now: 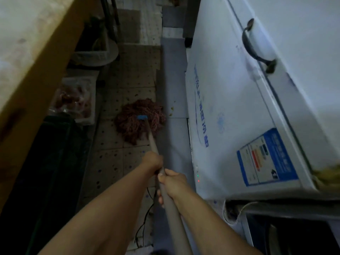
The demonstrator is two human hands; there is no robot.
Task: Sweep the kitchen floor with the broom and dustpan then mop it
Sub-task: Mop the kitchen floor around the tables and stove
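A mop with a reddish-brown string head (140,120) and a blue collar (142,117) lies spread on the speckled tile floor (110,162) in a narrow aisle. Its pale handle (153,144) runs back toward me. My left hand (152,162) grips the handle farther down. My right hand (172,183) grips it just behind, thumb on top. No broom or dustpan is in view.
A white chest freezer (230,107) with a dark handle lines the right side. A wooden counter edge (36,61) overhangs the left, with a bag of reddish produce (73,100), a dark crate (55,153) and a basin (95,54) beneath. A black cable (145,218) trails on the floor.
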